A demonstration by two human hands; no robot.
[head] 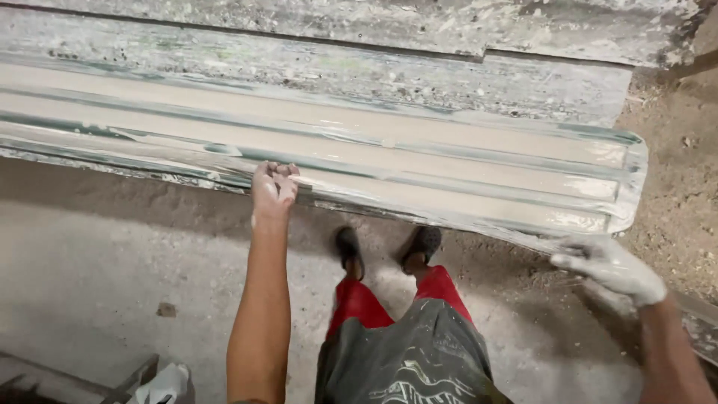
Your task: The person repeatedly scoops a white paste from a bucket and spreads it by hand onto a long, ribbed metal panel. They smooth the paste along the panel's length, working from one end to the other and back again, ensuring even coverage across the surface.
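Dusty workshop floor [90, 262] with a plaster-spattered bench [449, 75]. On it lies a long ribbed mould [419, 161], already filled with wet plaster. Left hand [273, 187] curls over its near edge; plaster-coated right hand [609, 265] grips its end corner. Surface appears levelled; demoulding seemingly remains.

- We have one view only, from the camera on the person's head.
- We look steeply down and forward, close over the long wet mould [449, 161] and the dusty floor [97, 262].
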